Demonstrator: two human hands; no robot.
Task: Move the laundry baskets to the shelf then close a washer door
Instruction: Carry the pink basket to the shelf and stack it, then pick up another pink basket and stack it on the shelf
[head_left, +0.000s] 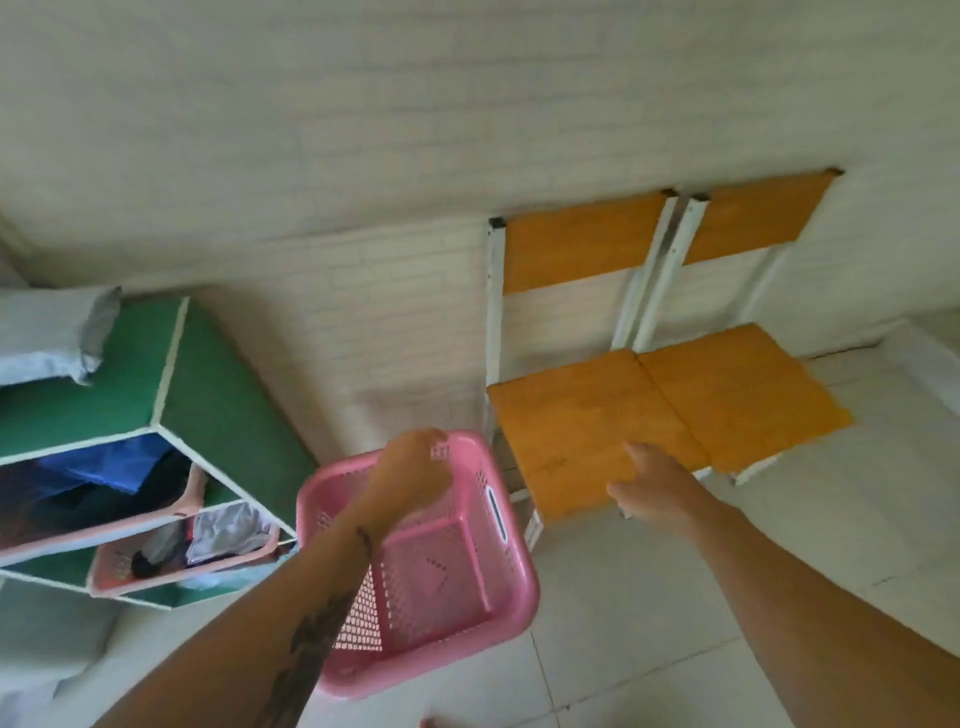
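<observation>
My left hand, grip closed on the far rim of the empty pink laundry basket; right hand open, beside orange chairs.

Laundry room, domestic or communal: green shelf unit holding clothes-filled baskets, pink laundry basket, two orange chairs, tiled floor, white brick wall.

Left hand is curled closed with its arm stretched forward; right hand reaches forward, fingers spread.
</observation>
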